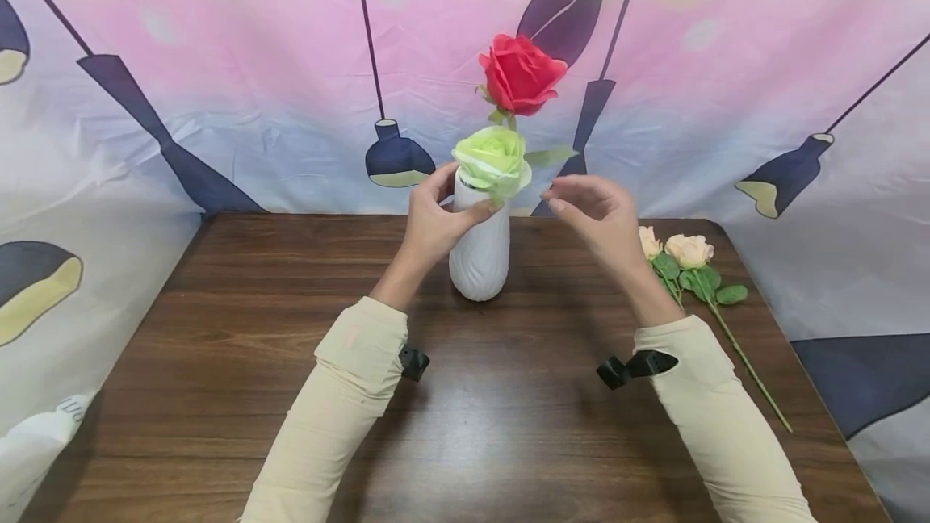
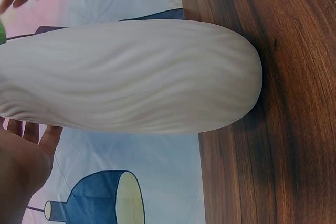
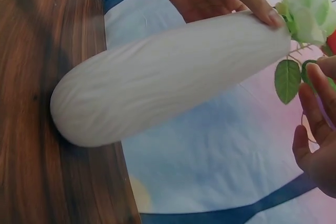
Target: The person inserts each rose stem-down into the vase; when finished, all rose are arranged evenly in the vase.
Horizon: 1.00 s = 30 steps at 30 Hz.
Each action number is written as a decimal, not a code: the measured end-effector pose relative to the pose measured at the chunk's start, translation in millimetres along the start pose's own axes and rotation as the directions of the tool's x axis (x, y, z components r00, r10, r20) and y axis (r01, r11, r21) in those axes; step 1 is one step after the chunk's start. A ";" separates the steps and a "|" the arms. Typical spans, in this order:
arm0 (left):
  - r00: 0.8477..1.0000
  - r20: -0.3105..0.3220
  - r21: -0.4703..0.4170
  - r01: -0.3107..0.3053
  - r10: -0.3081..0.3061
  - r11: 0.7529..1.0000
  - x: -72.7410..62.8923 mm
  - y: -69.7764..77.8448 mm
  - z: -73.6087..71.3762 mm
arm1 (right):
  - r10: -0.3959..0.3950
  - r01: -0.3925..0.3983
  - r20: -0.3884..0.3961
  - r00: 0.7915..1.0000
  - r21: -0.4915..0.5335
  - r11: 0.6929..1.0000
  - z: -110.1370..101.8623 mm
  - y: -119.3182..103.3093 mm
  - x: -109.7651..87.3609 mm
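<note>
A white vase (image 1: 481, 257) with wavy ridges stands upright on the table. My left hand (image 1: 436, 220) grips it near the rim, thumb in front. In the right wrist view that thumb (image 3: 268, 17) presses just below the mouth. A light green rose (image 1: 492, 158) sits low at the vase's mouth, and a red rose (image 1: 521, 75) rises above it. Green leaves (image 3: 287, 81) hang out beside the rim. My right hand (image 1: 599, 212) is raised to the right of the vase, its fingers loosely bent close by a leaf (image 1: 550, 156) and holding nothing.
Cream roses (image 1: 689, 251) with green leaves and a long stem lie at the right side of the brown wooden table (image 1: 240, 345), partly behind the right forearm. A patterned cloth backdrop (image 1: 276, 63) hangs right behind the table's far edge.
</note>
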<state>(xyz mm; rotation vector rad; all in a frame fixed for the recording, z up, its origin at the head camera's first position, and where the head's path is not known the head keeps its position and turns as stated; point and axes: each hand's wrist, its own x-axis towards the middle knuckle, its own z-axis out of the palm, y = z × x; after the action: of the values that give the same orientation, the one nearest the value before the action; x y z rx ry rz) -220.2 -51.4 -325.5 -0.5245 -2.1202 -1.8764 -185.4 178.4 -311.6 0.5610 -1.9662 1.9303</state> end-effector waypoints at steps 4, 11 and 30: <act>1.000 -0.008 -0.006 0.008 -0.008 1.000 -2.4 -0.9 -2.7 | 0.023 -0.022 0.024 0.999 -0.051 0.998 -12.8 -0.1 -15.7; 1.000 -0.007 -0.006 0.015 -0.015 1.000 -6.5 -5.2 -1.2 | 0.099 -0.093 0.053 0.994 -0.095 0.991 -53.3 6.1 -57.7; 1.000 -0.003 -0.009 0.003 -0.003 1.000 -1.5 0.2 0.2 | 0.398 -0.394 -0.096 0.912 0.060 0.917 -180.8 56.4 -147.2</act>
<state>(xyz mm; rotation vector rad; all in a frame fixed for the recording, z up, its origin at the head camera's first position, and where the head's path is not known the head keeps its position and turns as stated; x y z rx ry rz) -218.7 -51.4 -326.0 -0.5204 -2.1130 -1.8874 -92.6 366.5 -428.0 0.0608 -2.0999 2.1832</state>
